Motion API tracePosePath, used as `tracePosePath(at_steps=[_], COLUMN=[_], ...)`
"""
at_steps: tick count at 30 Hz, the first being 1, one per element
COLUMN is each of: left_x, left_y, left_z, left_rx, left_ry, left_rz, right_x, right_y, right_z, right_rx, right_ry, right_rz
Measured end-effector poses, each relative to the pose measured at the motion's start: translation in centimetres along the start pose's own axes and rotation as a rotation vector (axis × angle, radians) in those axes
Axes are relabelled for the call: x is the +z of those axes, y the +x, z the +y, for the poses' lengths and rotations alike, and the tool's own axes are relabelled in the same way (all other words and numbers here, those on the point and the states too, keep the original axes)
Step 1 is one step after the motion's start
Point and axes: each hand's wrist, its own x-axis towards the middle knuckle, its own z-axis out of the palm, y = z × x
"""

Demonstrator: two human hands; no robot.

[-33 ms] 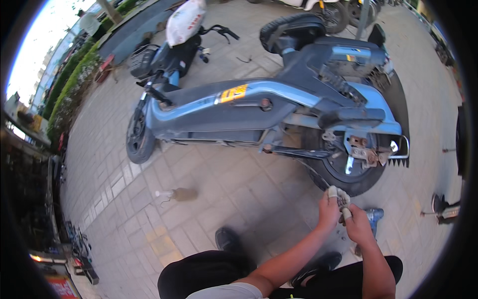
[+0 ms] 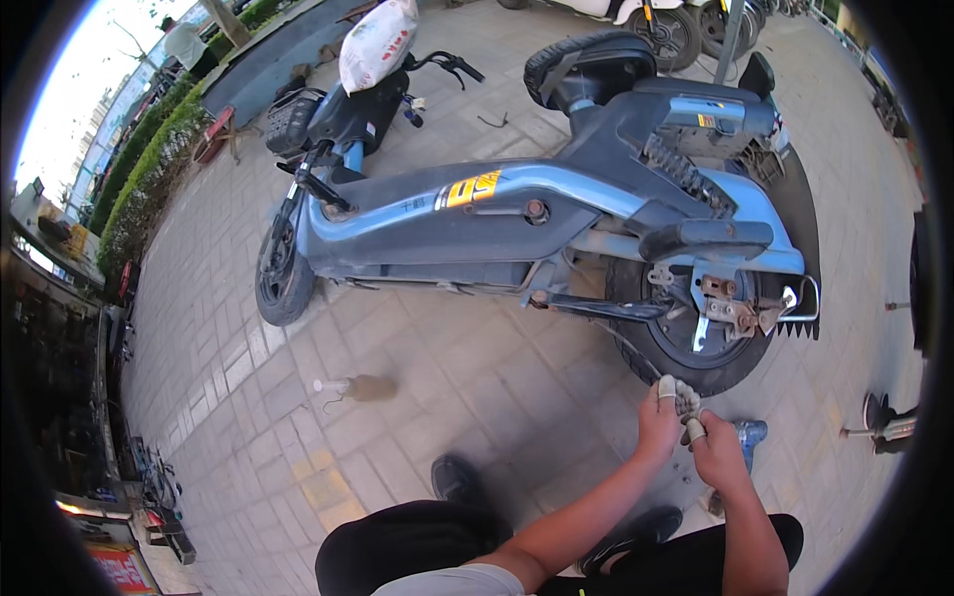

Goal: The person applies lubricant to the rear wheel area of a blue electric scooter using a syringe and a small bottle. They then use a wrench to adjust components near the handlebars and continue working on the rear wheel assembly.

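Thin line (image 2: 646,364) ran along the lower edge of the rear wheel (image 2: 686,328) and ended at the left hand (image 2: 660,422). Left fingers looked pinched on it, at the tire's edge on the person's side. Right hand (image 2: 715,445) was curled in against the left, thumb up; couldn't tell if it was gripping anything. Both worked as a pair, probably so one could steady the other. Fingertips wore pale coverings, likely for protection.

Scooter (image 2: 497,233) lay on its side on the paving (image 2: 447,338), which put the hub bracket (image 2: 730,310) face up, open to reach.

Blue power tool (image 2: 749,433) lay just beside the right hand, presumably parked for quick pickup, but it crowded that side. Toothed mudguard edge (image 2: 800,330) stuck out beyond the wheel: snag point. Right shoe (image 2: 646,531) sat under the forearms, limiting downward swing.

Best room was leftward: paving ran from the hands to the bottle (image 2: 368,387), well apart, upright or lying unclear.
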Motion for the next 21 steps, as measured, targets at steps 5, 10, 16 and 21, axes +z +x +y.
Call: tracePosePath(at_steps=[5, 10, 16, 21], left_x=[-0.8, 0.9, 1.6, 1.6], left_y=[0.2, -0.2, -0.8, -1.1], left_z=[0.4, 0.5, 0.6, 0.9], left_rx=[-0.001, -0.059, -0.038, -0.048], left_ry=[-0.049, -0.212, -0.228, -0.245], left_rz=[0.047, 0.068, 0.061, 0.114], right_x=[2.1, 3.6, 4.7, 4.2], right_y=[1.3, 1.4, 2.2, 2.4], right_z=[1.2, 2.8, 3.5, 2.7], right_rx=[-0.146, -0.189, -0.276, -0.332], right_ry=[-0.079, 0.114, 0.227, 0.166], right_rz=[0.11, 0.213, 0.234, 0.249])
